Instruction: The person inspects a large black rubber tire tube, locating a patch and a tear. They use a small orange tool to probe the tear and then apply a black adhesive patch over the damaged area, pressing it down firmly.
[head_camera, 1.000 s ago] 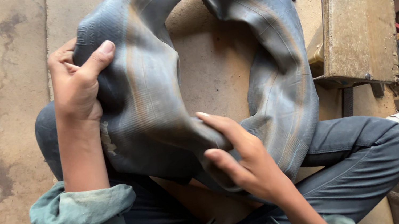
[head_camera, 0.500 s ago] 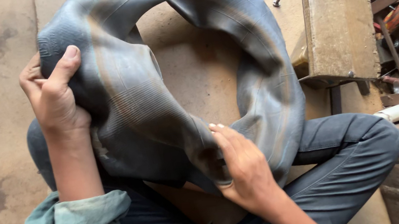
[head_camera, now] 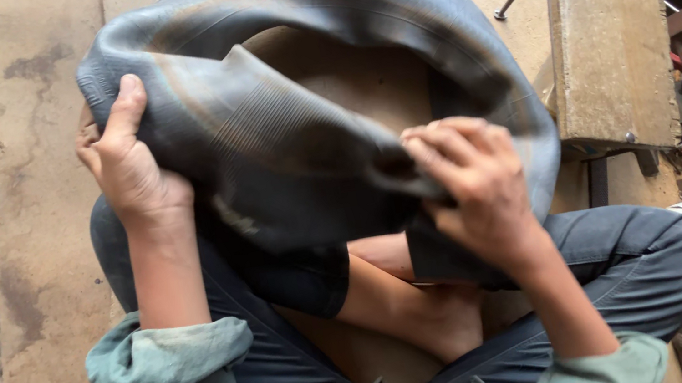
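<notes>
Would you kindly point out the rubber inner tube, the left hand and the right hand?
rubber inner tube point(head_camera: 278, 146): head view, on the folded ribbed band.
left hand point(head_camera: 131, 176): head view, on the back of the hand.
right hand point(head_camera: 473, 179): head view, on the knuckles.

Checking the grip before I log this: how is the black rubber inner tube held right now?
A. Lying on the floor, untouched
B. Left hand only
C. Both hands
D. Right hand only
C: the left hand and right hand both clutch the inner tube above the lap.
</notes>
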